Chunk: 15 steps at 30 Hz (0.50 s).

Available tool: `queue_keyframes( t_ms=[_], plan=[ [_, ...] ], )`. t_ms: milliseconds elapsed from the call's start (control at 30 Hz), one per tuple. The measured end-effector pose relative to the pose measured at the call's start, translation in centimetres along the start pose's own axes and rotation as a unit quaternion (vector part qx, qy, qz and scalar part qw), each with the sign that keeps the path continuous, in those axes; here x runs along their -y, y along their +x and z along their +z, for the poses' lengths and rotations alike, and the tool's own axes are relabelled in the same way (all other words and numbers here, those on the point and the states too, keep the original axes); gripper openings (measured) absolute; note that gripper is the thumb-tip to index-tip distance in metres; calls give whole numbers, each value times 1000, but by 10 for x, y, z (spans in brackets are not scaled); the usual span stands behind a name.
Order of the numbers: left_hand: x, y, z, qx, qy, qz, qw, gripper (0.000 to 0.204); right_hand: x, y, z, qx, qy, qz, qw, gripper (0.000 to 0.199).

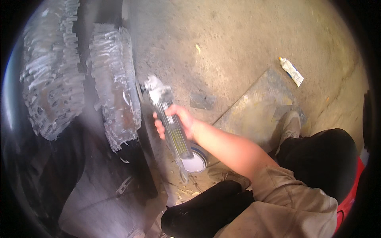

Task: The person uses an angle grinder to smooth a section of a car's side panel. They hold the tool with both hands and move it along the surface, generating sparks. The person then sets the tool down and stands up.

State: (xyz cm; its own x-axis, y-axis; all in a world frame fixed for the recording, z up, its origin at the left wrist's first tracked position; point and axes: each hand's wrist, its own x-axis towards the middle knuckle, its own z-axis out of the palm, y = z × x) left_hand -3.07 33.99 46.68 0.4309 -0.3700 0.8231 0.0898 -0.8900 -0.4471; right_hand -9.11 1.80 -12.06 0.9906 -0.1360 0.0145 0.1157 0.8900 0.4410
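My right hand (182,119) is wrapped round the body of a grey angle grinder (170,129). The grinder's metal head (155,90) is at the edge of a dark vehicle panel (111,186); whether its disc touches the panel I cannot tell. On the panel are two long sanded, streaky grey patches, one nearer (115,79) and one farther left (53,79). The grinder's cord hangs from its rear end. My left hand does not show clearly in the picture.
Under the grinder's rear end stands a round tin (195,162) with a pale top. A flat worn board (250,103) lies on the dusty concrete floor (238,43), with a white tube (291,72) beyond it. Something red (351,198) is at my right, behind my dark-clothed knee (325,162).
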Motion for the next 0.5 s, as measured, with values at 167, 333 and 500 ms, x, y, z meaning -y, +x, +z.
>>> queue_keyframes(
  t_ms=[167, 333, 500],
  plan=[
    [15, 6, 9, 1, 7, 14, 1000, 60, -46, -27, -33, 34, 58, 41, 997, 42],
    [22, 6, 10, 1, 17, 12, 1000, 61, -17, -8, -9, 41, 56, 3, 998, 38],
    [6, 4, 4, -3, 12, 6, 1000, 61, 66, 36, 37, 75, -6, -90, 993, 41]
  ],
)
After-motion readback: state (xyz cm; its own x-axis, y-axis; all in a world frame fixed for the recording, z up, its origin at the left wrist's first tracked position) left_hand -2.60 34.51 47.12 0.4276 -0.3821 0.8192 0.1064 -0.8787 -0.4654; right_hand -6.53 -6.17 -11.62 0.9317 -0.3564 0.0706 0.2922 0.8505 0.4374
